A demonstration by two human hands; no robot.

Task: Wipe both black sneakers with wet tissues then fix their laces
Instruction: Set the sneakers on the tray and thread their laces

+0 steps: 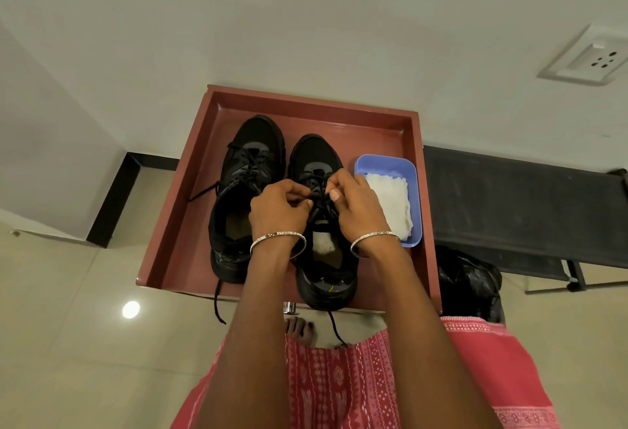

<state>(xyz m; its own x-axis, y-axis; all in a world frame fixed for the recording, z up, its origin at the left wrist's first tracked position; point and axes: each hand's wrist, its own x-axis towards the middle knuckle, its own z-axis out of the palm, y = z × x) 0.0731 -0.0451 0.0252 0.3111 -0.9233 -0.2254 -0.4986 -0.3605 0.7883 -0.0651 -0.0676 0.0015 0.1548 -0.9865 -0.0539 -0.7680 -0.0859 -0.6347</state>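
Black laces (317,194) pinched by both hands — left hand (278,206), right hand (353,206) — over the right sneaker (323,268); wrists level.

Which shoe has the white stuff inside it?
The right shoe, the one next to the blue tub. Both hands work on its laces, and a white wad sits inside it. The left shoe shows none.

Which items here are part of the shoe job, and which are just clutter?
In the job: right sneaker, its lace pinched by left hand and right hand; left sneaker, laces loose; tissues in the blue tub; tray underneath.

Lying about: black bag, wall socket, dark bench.
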